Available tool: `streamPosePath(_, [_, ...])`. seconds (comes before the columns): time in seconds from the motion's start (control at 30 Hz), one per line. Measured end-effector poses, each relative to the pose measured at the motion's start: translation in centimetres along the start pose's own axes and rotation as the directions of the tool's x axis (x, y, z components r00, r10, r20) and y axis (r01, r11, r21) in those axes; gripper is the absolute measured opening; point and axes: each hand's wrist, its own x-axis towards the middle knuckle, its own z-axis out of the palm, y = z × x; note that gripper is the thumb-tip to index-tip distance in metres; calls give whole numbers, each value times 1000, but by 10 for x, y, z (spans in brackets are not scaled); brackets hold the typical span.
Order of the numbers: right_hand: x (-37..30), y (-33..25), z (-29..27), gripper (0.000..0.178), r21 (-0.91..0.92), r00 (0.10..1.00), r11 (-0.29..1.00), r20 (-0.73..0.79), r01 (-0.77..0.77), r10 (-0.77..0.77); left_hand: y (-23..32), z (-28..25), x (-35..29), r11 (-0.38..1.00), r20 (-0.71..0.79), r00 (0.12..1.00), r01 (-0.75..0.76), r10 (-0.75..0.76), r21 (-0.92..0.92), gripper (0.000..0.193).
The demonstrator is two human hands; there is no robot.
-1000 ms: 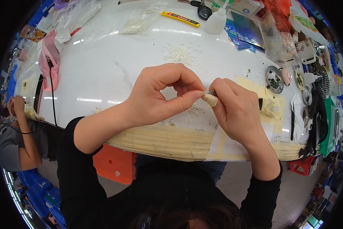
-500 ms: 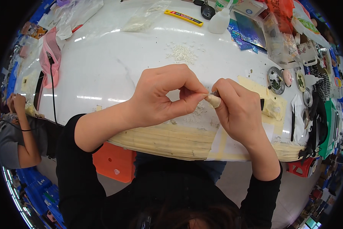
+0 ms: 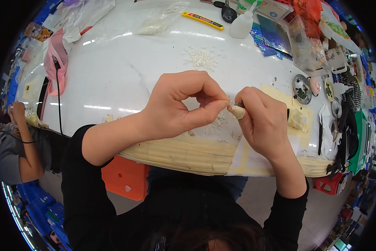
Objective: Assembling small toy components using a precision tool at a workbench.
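Over the near part of the white table [image 3: 108, 83], both hands meet with their fingertips almost touching. My left hand [image 3: 183, 102] is closed in a thumb-and-forefinger pinch; whatever it holds is too small to make out. My right hand [image 3: 261, 119] is curled shut around a small dark metal piece [image 3: 239, 103], mostly hidden by the fingers. Beige tape [image 3: 237, 111] wraps its thumb. Beyond the hands lies a loose scatter of tiny white pieces [image 3: 202, 58]. More white bits [image 3: 217, 123] lie under the hands.
A yellow cutter knife [image 3: 202, 21], a white squeeze bottle [image 3: 241, 26] and shiny blue sheets [image 3: 273, 35] lie farther back. Round metal dishes [image 3: 302, 89] stand at right. A pink mesh pouch [image 3: 56, 58] with a black cable is at left, near another person's hands [image 3: 16, 112].
My hands stay close together in nearly the same place. The right hand has shifted very slightly to the right, and the gap between the fingertips looks a little wider.
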Motion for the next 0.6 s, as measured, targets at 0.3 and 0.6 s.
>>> streamPosePath(0.3, [1, 0, 0, 30, 41, 992, 993, 57, -113, 111, 8, -2, 5, 808, 55, 883, 451, -467, -379, 13])
streamPosePath(0.6, [0, 2, 2, 32, 41, 992, 993, 47, -115, 113, 7, -2, 5, 792, 61, 871, 470, -487, -390, 13])
